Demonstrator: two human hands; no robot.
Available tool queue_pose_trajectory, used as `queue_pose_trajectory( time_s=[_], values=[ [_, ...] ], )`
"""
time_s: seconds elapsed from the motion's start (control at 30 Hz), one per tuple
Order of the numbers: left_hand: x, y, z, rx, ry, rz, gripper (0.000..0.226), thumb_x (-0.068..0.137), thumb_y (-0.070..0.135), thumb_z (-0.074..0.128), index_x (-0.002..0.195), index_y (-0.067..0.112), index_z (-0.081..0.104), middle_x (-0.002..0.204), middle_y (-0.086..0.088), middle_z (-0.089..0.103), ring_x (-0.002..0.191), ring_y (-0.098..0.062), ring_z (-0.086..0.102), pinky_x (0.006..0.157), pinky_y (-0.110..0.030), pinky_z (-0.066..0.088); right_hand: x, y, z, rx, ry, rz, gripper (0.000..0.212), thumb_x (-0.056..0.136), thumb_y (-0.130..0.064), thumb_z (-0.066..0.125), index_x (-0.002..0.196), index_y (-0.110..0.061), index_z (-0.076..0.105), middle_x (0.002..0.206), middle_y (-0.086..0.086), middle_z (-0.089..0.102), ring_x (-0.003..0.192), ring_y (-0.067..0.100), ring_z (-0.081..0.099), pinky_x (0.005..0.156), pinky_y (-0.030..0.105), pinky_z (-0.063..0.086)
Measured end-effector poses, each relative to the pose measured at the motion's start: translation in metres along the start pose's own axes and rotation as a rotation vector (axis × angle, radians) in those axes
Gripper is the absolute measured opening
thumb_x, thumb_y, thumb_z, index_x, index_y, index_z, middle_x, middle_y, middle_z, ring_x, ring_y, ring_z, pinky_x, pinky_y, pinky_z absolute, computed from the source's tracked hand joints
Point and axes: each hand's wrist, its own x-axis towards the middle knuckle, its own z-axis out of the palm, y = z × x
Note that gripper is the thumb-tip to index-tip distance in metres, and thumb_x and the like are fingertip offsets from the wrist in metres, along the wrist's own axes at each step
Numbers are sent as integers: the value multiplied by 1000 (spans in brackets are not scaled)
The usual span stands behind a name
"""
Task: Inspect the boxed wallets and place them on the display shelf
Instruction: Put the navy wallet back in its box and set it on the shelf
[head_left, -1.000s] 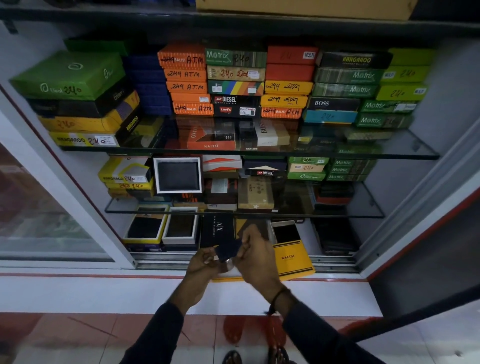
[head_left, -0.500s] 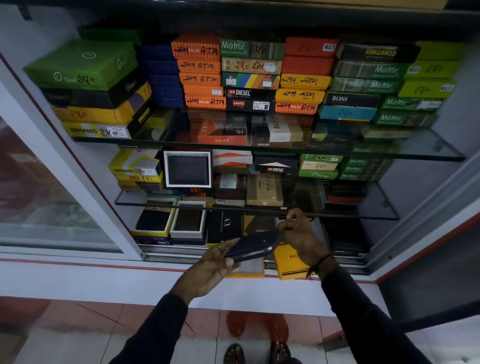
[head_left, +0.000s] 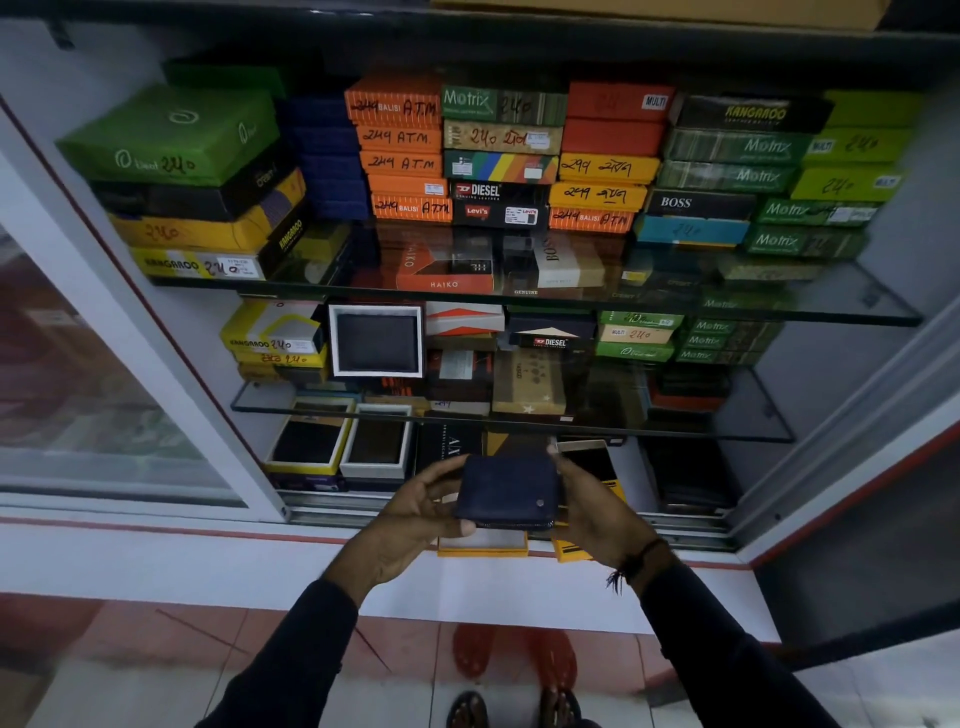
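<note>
Dark navy leather fills the lower centre of my view: the wallet is now closed flat and turned broad face up, where half a second ago I saw it tilted edge-on in one hand only. My left hand grips its left edge, thumb under the near side and fingers curled along the far one. My right hand, which had been reaching up toward the lower glass shelf, has come back down and now clasps the wallet's right edge, so both hands are closed on it. Just beneath the wallet, at the cabinet's sill, I can see an open yellow box and a yellow lid peeking out. Behind them, lower left of the cabinet, two open boxed wallets lie side by side. Farther back the lower glass shelf and the upper glass shelf carry stacked boxes, unchanged.
</note>
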Motion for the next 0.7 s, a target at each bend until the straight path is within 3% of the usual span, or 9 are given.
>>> queue_pose_trajectory(
  time_s=[0.07,0.2,0.3,0.37,0.43,0.5,0.57,0.63,0.7],
  values=[
    [-1,2,-2,16,33,-19,88,72,-16,81,143,28,55,128,-12,68,110,-21,72,88,-30,59,-2,5,-2,-24,-37,28,47,94,-53,55,125,-18,66,125,10,71,118,31,66,101,46,54],
    [6,0,11,206,252,86,74,76,-3,84,139,25,56,114,-5,74,102,-10,73,80,-26,62,-1,6,3,-241,47,-246,33,82,-9,78,114,-9,71,119,11,74,110,28,70,82,35,62],
    [4,-14,27,869,489,657,50,77,-2,82,116,23,64,105,6,73,100,-1,67,88,-19,56,1,9,9,-827,335,-674,37,71,-1,83,103,-16,72,107,-4,72,92,3,67,89,23,57],
    [0,-28,27,1283,419,1096,26,82,4,76,104,14,67,105,-4,74,103,-13,64,91,-28,52,1,14,13,-1161,515,-902,43,64,0,83,100,-20,72,107,-6,73,95,7,66,88,20,47],
    [-3,-36,26,1479,379,1238,13,87,10,73,99,11,67,103,-8,75,101,-21,62,88,-35,49,-1,20,13,-1316,578,-1037,46,57,3,81,96,-18,72,107,-3,74,99,17,68,84,30,48],
    [-3,-40,23,1521,381,1233,12,87,9,72,98,11,67,102,-9,73,98,-23,60,86,-36,48,-3,25,12,-1320,555,-1051,45,57,6,80,96,-16,72,110,-1,73,101,20,68,83,33,52],
    [-1,-44,19,1475,372,1161,16,87,11,71,101,12,64,105,-8,69,97,-22,61,84,-32,51,-1,27,12,-1179,504,-959,43,64,10,77,100,-14,72,112,1,71,101,15,64,86,22,51],
    [-1,-46,15,1270,373,912,28,84,17,73,110,16,63,112,1,64,100,-12,63,83,-23,54,4,26,13,-961,461,-789,40,73,11,73,106,-11,72,109,0,71,102,13,63,85,7,47],
    [3,-45,11,967,401,583,33,87,26,75,118,23,64,112,13,63,99,-2,64,78,-16,56,14,27,14,-655,395,-573,35,78,14,69,110,0,70,105,6,70,107,28,67,82,11,53]
  ],
)
